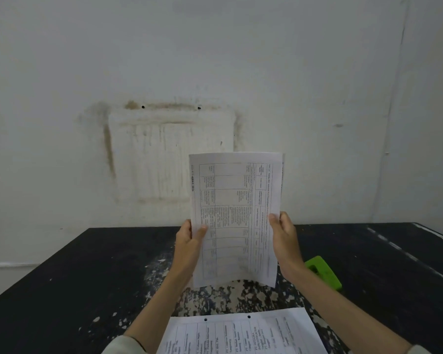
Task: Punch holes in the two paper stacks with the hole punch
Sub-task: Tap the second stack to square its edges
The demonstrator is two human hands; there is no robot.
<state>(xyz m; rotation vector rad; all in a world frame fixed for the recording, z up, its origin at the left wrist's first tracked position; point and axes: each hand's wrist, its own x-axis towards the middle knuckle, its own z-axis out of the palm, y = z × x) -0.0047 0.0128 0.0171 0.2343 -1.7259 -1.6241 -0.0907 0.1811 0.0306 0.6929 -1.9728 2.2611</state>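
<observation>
Paper stack [234, 218] upright, gripped between both hands [189, 245]

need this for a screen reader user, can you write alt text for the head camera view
Two hands, left and right, hold a printed paper stack upright above a black table, gripping its side edges. A second stack with two punched holes lies flat nearest the camera, and a green hole punch sits on the table, right of the right wrist.
</observation>
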